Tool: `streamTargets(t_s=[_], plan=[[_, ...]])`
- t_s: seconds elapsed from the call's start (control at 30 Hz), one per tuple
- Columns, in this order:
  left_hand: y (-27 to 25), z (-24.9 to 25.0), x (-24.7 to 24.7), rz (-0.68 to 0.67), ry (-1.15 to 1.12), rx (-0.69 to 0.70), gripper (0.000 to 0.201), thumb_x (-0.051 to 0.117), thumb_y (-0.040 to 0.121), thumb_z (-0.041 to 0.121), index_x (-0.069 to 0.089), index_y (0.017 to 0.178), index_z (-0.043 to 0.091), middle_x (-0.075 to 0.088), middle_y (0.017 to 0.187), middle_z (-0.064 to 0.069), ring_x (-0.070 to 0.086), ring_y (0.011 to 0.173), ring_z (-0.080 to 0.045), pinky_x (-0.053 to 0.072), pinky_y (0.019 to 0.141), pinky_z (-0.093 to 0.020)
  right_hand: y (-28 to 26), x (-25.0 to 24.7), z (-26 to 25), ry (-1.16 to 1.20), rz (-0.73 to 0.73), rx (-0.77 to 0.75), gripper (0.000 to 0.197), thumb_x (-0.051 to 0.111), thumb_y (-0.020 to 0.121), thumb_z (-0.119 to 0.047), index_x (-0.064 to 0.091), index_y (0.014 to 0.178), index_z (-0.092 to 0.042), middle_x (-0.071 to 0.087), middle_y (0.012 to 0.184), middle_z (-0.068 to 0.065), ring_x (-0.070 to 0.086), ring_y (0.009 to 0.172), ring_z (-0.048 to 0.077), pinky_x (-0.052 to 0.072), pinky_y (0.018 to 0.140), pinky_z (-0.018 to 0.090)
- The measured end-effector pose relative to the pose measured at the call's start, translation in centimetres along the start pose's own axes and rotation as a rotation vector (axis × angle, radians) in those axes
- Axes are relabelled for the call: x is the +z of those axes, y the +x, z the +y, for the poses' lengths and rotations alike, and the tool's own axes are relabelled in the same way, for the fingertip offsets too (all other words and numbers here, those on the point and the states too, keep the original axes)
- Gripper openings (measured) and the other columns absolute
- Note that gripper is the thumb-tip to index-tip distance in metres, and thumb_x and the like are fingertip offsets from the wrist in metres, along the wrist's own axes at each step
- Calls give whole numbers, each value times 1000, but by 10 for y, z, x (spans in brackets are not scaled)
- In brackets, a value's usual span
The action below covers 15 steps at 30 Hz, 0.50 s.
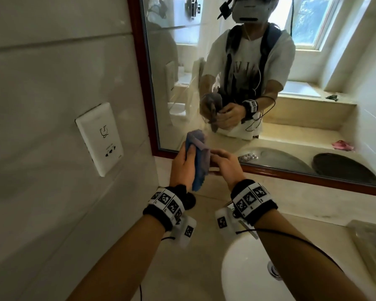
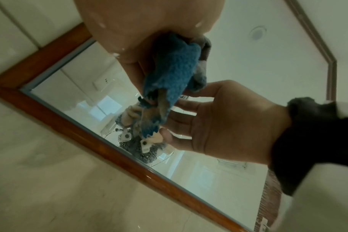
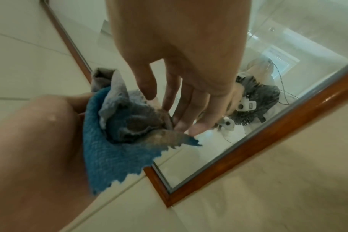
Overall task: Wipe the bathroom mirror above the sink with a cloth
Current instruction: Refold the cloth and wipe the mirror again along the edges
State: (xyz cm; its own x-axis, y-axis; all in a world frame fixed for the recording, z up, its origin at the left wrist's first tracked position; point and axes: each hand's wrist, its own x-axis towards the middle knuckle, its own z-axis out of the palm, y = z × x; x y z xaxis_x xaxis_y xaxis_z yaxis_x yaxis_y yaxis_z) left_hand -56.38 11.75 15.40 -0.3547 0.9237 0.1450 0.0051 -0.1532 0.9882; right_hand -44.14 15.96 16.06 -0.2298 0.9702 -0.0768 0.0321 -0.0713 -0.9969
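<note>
The person stands at the worktop (image 1: pixel 182 263) facing the mirror (image 1: pixel 258 68), with both hands raised just in front of its lower left corner. The left hand (image 1: pixel 182 168) grips a blue cloth (image 1: pixel 199 161), its fingers and thumb curled round the bunched fabric so that one zigzag-cut edge hangs down below the palm and a greyish, soiled fold sticks up above the fingers. The right hand (image 1: pixel 223 168) is beside it, fingers extended loosely toward the cloth, with the fingertips (image 3: pixel 181 124) touching or pinching a dirty corner of it; the right wrist view shows the tips at the fabric, but whether they actually clamp it cannot be told for sure. In the left wrist view the cloth (image 2: pixel 173 75) hangs between the two hands, the right hand (image 2: pixel 224 119) spread open with its palm toward the camera. The cloth is off the glass, held in the air near the wooden frame (image 1: pixel 143 83). Both wrists carry dark bands with black-and-white marker squares. A white wall socket (image 1: pixel 99 139) sits on the tiled wall to the left of the mirror, and the white sink (image 1: pixel 248 274) lies below the right forearm. The mirror reflects the person, the cloth and a window behind.
</note>
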Motion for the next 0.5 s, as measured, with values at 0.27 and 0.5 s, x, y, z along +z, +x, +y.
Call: streamTargets(t_s=[0.27, 0.5], plan=[[-7, 12, -8, -76, -57, 9, 23, 38, 105, 31, 44, 126, 40, 56, 125, 4, 53, 119, -16, 42, 104, -32, -5, -6, -8, -31, 28, 25, 2, 61, 92, -8, 63, 91, -9, 65, 73, 5, 60, 62, 15, 45, 60, 25], [-10, 9, -14, -55, -34, 11, 40, 39, 105, 28, 42, 145, 26, 50, 143, -5, 49, 128, -18, 40, 110, -36, -3, -19, -14, 38, 221, -67, 5, 59, 93, -8, 58, 88, -7, 67, 88, 16, 65, 83, 28, 54, 80, 38]])
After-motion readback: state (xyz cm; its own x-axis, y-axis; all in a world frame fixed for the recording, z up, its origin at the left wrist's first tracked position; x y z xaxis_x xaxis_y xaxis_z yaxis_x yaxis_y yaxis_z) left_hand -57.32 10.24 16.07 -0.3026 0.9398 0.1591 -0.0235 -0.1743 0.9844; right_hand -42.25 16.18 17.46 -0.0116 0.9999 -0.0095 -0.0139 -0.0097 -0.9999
